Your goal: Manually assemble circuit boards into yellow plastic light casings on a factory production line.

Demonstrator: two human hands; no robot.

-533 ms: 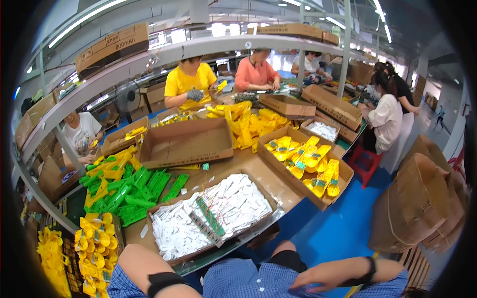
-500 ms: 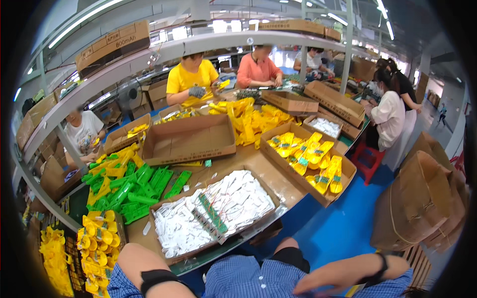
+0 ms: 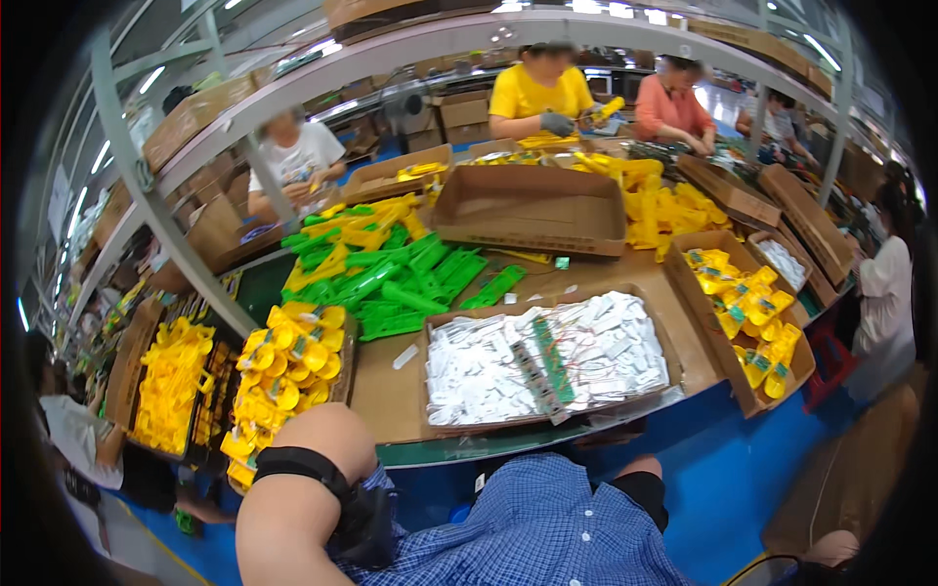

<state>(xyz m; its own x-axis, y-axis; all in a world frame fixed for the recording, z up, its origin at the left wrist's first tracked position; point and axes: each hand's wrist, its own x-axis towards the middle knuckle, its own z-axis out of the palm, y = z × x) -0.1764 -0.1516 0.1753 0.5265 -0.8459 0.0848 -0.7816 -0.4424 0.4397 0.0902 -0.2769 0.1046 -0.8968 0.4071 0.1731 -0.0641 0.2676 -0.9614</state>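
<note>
My left forearm (image 3: 293, 498), with a black strap around it, rises bent at the lower left over my blue checked shirt (image 3: 547, 537); my left hand is hidden. Only a sliver of skin (image 3: 831, 549) at the bottom right edge could be my right hand; its fingers do not show. In front of me on the table stands a shallow cardboard tray (image 3: 430, 342) full of small white parts (image 3: 606, 352), with green circuit strips (image 3: 549, 359) lying on top. Neither hand touches it.
Green plastic parts (image 3: 401, 273) are heaped left of centre, beside a box of yellow parts (image 3: 283, 371). An empty cardboard box (image 3: 532, 205) sits behind, and a box of yellow packaged pieces (image 3: 752, 313) stands at the right. Other workers sit across the table (image 3: 537, 93) and at the right (image 3: 884, 293).
The view has swung so the table sits more to the right. My right arm, which lay across my lap, has dropped to the bottom edge. My left arm looms larger.
</note>
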